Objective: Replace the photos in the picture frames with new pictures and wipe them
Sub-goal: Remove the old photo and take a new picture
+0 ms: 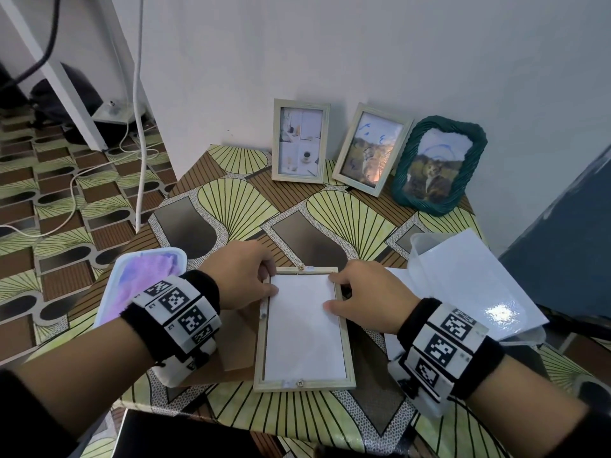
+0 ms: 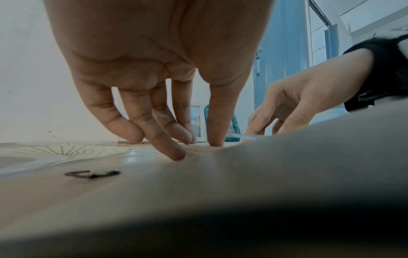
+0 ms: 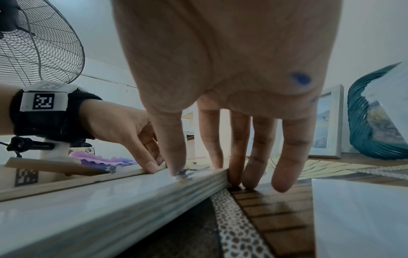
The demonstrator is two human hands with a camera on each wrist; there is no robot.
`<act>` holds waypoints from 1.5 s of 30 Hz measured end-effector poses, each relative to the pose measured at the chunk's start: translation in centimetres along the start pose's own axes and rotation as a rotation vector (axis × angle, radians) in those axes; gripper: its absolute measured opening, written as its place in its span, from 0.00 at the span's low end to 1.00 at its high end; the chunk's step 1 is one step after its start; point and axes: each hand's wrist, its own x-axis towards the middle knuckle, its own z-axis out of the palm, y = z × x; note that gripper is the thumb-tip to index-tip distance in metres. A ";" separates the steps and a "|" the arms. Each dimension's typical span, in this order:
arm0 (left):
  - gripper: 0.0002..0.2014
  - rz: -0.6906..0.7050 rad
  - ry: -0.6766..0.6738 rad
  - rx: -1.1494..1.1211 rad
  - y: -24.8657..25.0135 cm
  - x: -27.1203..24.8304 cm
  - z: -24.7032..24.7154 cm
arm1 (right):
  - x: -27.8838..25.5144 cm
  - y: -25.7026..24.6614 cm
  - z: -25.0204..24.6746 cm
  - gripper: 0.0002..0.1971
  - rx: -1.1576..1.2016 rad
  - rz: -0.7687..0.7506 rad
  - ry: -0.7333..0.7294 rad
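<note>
With both hands down at the far end of the face-down frame, the step looks like seating the new white photo in the recess. Left hand has fingers bent, tips pressing the frame's far-left corner; nothing wrapped in it. Right hand straddles the right rail, thumb and forefinger on the photo sheet, other fingers outside the rail on the bench; fingers fairly straight, pressing, not clasping. Hands apart, 1 per side. To do it well: hold frame still with left, slide the sheet flush under the turn tabs, keep corners flat, no creasing. Brown backing board lies just left, partly under the frame. Tray with purple cloth further left, spare sheets right, 3 standing frames at the wall.
</note>
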 end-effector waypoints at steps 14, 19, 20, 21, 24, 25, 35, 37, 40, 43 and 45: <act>0.14 -0.074 -0.098 -0.114 -0.3 0.8 -0.1 | 0.1 -0.3 -0.1 0.16 -0.045 -0.009 -0.013; 0.14 -0.082 -0.120 -0.138 -0.2 0.9 -0.3 | 0.0 -0.2 -0.2 0.16 -0.035 -0.019 -0.014; 0.14 -0.078 -0.112 -0.146 -0.2 0.8 -0.3 | 0.0 -0.2 -0.2 0.17 -0.029 -0.022 -0.014; 0.14 -0.074 -0.105 -0.156 -0.2 0.8 -0.3 | -0.1 -0.2 -0.2 0.17 -0.018 -0.026 -0.015; 0.14 -0.068 -0.095 -0.197 0.0 0.7 -0.5 | -0.6 0.0 -0.2 0.15 0.057 -0.052 -0.018; 0.14 -0.067 -0.096 -0.212 0.1 0.7 -0.5 | -0.8 0.1 -0.3 0.14 0.092 -0.061 -0.004; 0.12 -0.004 -0.083 -0.245 0.4 0.4 -1.0 | -5.9 2.7 -3.0 0.09 0.209 -0.056 0.433; 0.12 0.017 -0.085 -0.252 0.7 0.4 -1.2 | -6.8 3.5 -3.0 0.09 0.199 -0.027 0.426; 0.08 0.058 -0.089 -0.196 1.1 0.3 -1.8 | -7.7 3.9 -2.4 0.11 0.131 -0.015 0.404; 0.03 0.094 -0.067 -0.146 1.6 -0.2 -2.6 | -8.2 3.9 -2.2 0.11 0.062 -0.026 0.453; 0.02 0.113 -0.015 -0.190 2.0 -0.5 -3.2 | -8.6 4.0 -2.5 0.12 0.049 -0.016 0.493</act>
